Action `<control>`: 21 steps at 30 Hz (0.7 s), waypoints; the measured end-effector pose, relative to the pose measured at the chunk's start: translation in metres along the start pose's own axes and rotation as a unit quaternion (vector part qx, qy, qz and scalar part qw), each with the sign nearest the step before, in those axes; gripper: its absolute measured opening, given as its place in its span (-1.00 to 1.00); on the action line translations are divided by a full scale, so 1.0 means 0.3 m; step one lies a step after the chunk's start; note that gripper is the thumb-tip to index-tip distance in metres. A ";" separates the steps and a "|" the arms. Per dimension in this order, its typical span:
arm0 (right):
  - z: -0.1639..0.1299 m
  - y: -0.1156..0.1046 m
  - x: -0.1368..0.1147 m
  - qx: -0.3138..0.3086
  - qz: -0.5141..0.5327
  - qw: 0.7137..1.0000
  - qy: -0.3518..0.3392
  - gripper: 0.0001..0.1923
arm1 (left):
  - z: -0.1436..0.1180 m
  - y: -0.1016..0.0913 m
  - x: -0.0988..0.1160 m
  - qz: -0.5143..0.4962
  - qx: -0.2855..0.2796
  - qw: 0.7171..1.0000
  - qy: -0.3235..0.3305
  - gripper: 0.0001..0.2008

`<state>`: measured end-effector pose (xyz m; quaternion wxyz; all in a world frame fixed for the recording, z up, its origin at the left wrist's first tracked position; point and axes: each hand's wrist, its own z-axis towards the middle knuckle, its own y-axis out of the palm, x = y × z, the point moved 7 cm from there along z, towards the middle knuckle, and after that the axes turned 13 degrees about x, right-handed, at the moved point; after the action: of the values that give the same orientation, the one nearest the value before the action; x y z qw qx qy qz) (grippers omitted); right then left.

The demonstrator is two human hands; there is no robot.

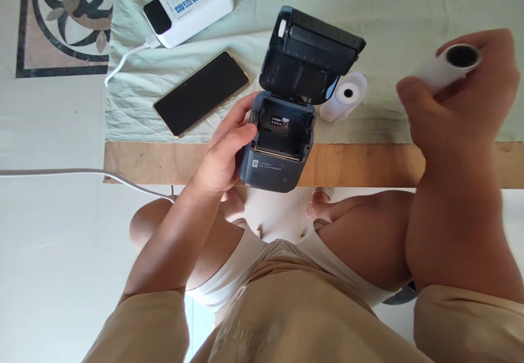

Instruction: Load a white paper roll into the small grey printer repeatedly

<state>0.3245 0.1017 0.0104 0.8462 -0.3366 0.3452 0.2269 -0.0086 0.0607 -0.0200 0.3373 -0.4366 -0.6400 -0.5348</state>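
Observation:
My left hand grips the left side of a dark label printer, tilted up at the table's front edge. Its lid stands open, and the paper bay shows no roll inside, only a small printed sticker on its wall. Off to the right, my right hand is closed around a white paper roll, whose dark core faces up and right. A second white paper roll lies on the cloth just right of the printer, partly behind its raised lid.
A black-screened phone lies left of the printer. Behind it is a white power bank with a white cable plugged in. Pale green cloth covers the table up to its bare wooden front edge. Another white cable crosses at left.

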 end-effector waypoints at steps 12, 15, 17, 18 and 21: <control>-0.075 -0.030 -0.205 0.012 0.030 0.932 -0.360 -0.36 | -0.006 0.013 0.011 -0.004 -0.012 1.000 0.006 -0.60; -0.160 0.049 -0.275 -0.076 0.104 0.934 -0.334 -0.28 | -0.005 0.018 0.011 -0.033 -0.014 0.999 0.011 -0.66; -0.200 0.121 -0.267 -0.131 0.087 0.946 -0.282 -0.22 | 0.001 0.014 0.004 -0.037 -0.009 0.999 0.019 -0.65; -0.213 0.148 -0.253 -0.148 0.076 0.950 -0.265 -0.20 | 0.005 0.011 0.001 -0.031 -0.006 0.999 0.029 -0.62; -0.216 0.188 -0.189 -0.170 0.036 0.960 -0.220 -0.22 | 0.015 0.001 -0.007 -0.009 0.002 0.999 0.050 -0.57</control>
<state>0.2245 0.0838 -0.0056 0.8228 -0.4044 0.1186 0.3813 -0.0075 0.0647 -0.0228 0.3645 -0.4030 -0.6273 -0.5579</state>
